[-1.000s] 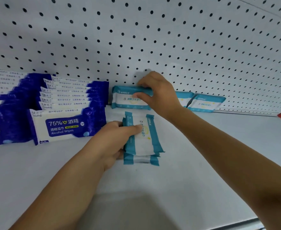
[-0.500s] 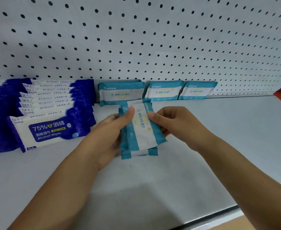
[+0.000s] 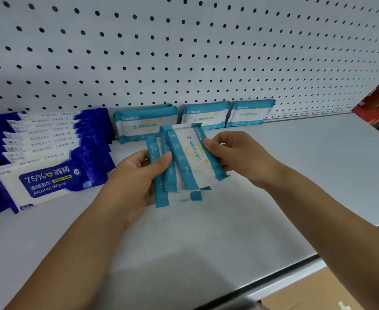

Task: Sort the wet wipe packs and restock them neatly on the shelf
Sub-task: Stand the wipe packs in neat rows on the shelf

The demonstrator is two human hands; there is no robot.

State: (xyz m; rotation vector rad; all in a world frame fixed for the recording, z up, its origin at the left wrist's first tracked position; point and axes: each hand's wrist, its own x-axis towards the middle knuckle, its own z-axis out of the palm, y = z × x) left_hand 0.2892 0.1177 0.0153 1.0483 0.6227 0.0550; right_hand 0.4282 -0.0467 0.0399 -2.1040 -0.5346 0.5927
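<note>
- Along the shelf [image 3: 296,175] back, 12 o'clock: three teal packs [image 3: 205,115] stand placed.
- Left hand [image 3: 137,175], grip closed on held teal stack [image 3: 173,175]; right hand [image 3: 240,157] pinches top pack [image 3: 193,157], unshelved.

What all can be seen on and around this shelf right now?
Alcohol wipe packs: a leaning row, exact count unclear, dark blue and white, left side of the shelf.
Teal wipe packs at the back: three, teal and white, standing side by side against the pegboard.
Handheld teal packs: a fanned bunch of about three or four, teal and white, held above the shelf middle.
Pegboard: one, white with dark holes, behind the shelf.
Shelf: one, white.
Red box: one, partly seen, far right.
Left hand: grips the bunch.
Right hand: fingers pinch the front pack.
</note>
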